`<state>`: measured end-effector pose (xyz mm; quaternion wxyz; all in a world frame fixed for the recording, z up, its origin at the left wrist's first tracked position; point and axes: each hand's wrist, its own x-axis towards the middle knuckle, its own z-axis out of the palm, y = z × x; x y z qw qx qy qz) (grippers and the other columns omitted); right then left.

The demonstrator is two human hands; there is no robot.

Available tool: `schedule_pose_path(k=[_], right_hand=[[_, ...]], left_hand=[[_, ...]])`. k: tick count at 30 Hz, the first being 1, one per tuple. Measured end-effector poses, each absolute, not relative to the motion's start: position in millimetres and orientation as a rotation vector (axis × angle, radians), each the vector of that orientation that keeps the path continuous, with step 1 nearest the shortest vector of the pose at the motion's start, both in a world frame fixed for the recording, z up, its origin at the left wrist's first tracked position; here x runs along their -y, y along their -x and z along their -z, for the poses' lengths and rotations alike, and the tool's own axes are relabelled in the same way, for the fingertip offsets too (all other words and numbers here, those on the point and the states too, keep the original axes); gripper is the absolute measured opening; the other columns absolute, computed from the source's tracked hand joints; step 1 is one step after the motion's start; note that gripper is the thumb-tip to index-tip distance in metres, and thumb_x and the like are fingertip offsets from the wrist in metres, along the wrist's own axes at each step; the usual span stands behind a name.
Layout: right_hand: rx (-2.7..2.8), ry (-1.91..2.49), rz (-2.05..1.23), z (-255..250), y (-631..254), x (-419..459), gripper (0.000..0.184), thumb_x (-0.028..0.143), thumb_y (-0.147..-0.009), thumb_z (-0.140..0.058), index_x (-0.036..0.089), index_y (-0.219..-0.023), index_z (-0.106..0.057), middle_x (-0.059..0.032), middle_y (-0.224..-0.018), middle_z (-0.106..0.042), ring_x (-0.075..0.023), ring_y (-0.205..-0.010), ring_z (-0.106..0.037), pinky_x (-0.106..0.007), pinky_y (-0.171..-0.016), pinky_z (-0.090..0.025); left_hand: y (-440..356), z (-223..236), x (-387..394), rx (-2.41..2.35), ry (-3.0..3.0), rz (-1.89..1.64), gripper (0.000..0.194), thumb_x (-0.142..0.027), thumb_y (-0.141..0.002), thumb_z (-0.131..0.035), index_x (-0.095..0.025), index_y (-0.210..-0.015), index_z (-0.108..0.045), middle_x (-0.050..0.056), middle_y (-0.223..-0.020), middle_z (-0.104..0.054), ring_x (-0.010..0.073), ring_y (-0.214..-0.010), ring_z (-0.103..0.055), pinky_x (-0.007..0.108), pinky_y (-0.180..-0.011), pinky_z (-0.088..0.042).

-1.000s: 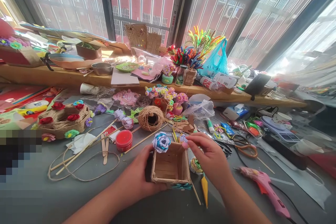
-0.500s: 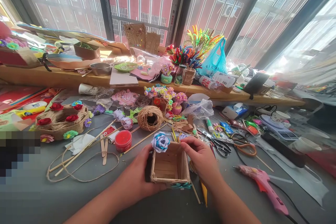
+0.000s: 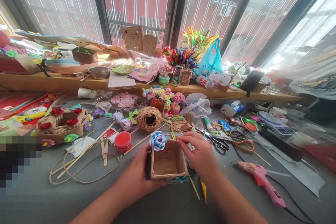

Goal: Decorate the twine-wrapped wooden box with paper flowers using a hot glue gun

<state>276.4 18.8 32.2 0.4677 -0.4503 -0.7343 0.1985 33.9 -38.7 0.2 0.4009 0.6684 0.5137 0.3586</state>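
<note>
A small square box (image 3: 168,161), open at the top and edged with twine, tilts towards me. My left hand (image 3: 140,176) grips its left side, thumb under the near edge. A blue-and-white folded paper flower (image 3: 158,140) sits at the box's far left corner. Teal trim (image 3: 179,179) shows low on the near side. At the far right corner, my right hand (image 3: 199,152) is closed in a pinch on the rim. A bit of purple peeks out behind those fingertips, too hidden to name.
A ball of twine (image 3: 149,119) and a red tub (image 3: 123,142) lie beyond the box. To the right are black scissors (image 3: 220,144), brown-handled scissors (image 3: 243,143) and a pink glue gun (image 3: 262,180) with its cord. A twine-wrapped ring with roses (image 3: 63,124) stands left.
The whole view has shifted slightly. My right fingers have moved a little along the rim at the far right corner, while my left hand keeps its grip on the box.
</note>
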Motion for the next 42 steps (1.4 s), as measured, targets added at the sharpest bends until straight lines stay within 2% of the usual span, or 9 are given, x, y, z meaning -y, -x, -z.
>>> schedule_pose_path(k=[10,13,16,23,26,30,34,39,42], right_hand=[[1.574,1.244,-0.709,-20.5,-271.5,-15.2,0.029,0.051,-0.096,-0.07,0.025,-0.092,-0.082,-0.0089,-0.099,-0.082,-0.0292,-0.096,-0.075,-0.043,-0.087,-0.059],[1.514,1.279,-0.836,-24.7,-273.1,-14.9,0.035,0.058,-0.091,-0.074,0.024,-0.097,-0.082,-0.0089,-0.098,-0.083,-0.029,-0.09,-0.076,-0.04,-0.08,-0.06],[1.426,1.266,-0.948,-30.4,-277.5,-15.5,0.041,0.06,-0.091,-0.073,0.023,-0.105,-0.08,-0.0091,-0.095,-0.083,-0.029,-0.09,-0.077,-0.04,-0.081,-0.061],[1.698,1.184,-0.584,-35.2,-279.4,-21.7,0.025,0.045,-0.098,-0.067,0.026,-0.093,-0.082,-0.0088,-0.101,-0.079,-0.0277,-0.096,-0.073,-0.039,-0.085,-0.057],[1.729,1.178,-0.596,-32.7,-274.9,-24.1,0.023,0.04,-0.098,-0.066,0.026,-0.088,-0.082,-0.008,-0.096,-0.08,-0.0279,-0.094,-0.074,-0.039,-0.082,-0.057],[1.598,1.264,-0.723,-29.5,-269.9,-22.6,0.028,0.046,-0.096,-0.066,0.025,-0.081,-0.078,-0.0058,-0.087,-0.08,-0.0268,-0.085,-0.073,-0.037,-0.077,-0.056],[1.533,1.286,-0.768,-24.1,-268.5,-19.4,0.034,0.053,-0.097,-0.065,0.024,-0.086,-0.079,-0.0059,-0.087,-0.081,-0.0261,-0.082,-0.073,-0.036,-0.076,-0.057],[1.483,1.153,-0.729,-20.2,-272.0,-19.7,0.034,0.049,-0.103,-0.058,0.026,-0.113,-0.081,-0.0072,-0.101,-0.082,-0.027,-0.103,-0.074,-0.04,-0.093,-0.058],[1.539,1.092,-0.628,-24.7,-271.2,-20.6,0.025,0.04,-0.101,-0.064,0.027,-0.105,-0.085,-0.0082,-0.107,-0.081,-0.0259,-0.106,-0.074,-0.04,-0.096,-0.058]], left_hand=[[-32.7,-0.8,39.4,-1.283,-1.656,-0.893,0.107,-0.038,-0.067,-0.094,-0.026,-0.158,-0.038,0.016,-0.15,-0.061,0.0411,-0.139,-0.06,0.055,-0.117,-0.049],[-33.2,-0.2,40.1,-1.293,-1.655,-0.905,0.109,-0.039,-0.068,-0.094,-0.025,-0.159,-0.036,0.017,-0.155,-0.057,0.0411,-0.141,-0.057,0.055,-0.117,-0.049],[-32.8,0.4,40.4,-1.313,-1.67,-0.909,0.109,-0.041,-0.068,-0.094,-0.027,-0.158,-0.035,0.017,-0.156,-0.056,0.0415,-0.143,-0.055,0.056,-0.118,-0.048],[-31.6,-0.6,39.0,-1.321,-1.693,-0.863,0.106,-0.04,-0.071,-0.092,-0.029,-0.159,-0.033,0.015,-0.157,-0.055,0.0402,-0.145,-0.054,0.056,-0.119,-0.047],[-32.7,-1.0,37.8,-1.318,-1.672,-0.873,0.107,-0.04,-0.07,-0.092,-0.027,-0.159,-0.033,0.017,-0.155,-0.056,0.0415,-0.143,-0.055,0.059,-0.119,-0.046],[-33.6,0.6,37.9,-1.318,-1.652,-0.882,0.108,-0.037,-0.068,-0.092,-0.027,-0.158,-0.034,0.016,-0.155,-0.057,0.042,-0.143,-0.054,0.06,-0.12,-0.044],[-35.2,1.3,39.8,-1.334,-1.616,-0.926,0.106,-0.043,-0.067,-0.092,-0.027,-0.157,-0.038,0.015,-0.152,-0.06,0.0416,-0.141,-0.057,0.058,-0.119,-0.046],[-33.7,7.4,39.9,-1.368,-1.633,-0.956,0.106,-0.044,-0.067,-0.092,-0.027,-0.158,-0.04,0.015,-0.152,-0.06,0.0426,-0.141,-0.056,0.057,-0.12,-0.046],[-28.8,17.4,37.7,-1.356,-1.65,-0.939,0.107,-0.045,-0.068,-0.091,-0.027,-0.158,-0.037,0.016,-0.156,-0.056,0.0433,-0.145,-0.053,0.057,-0.119,-0.047]])
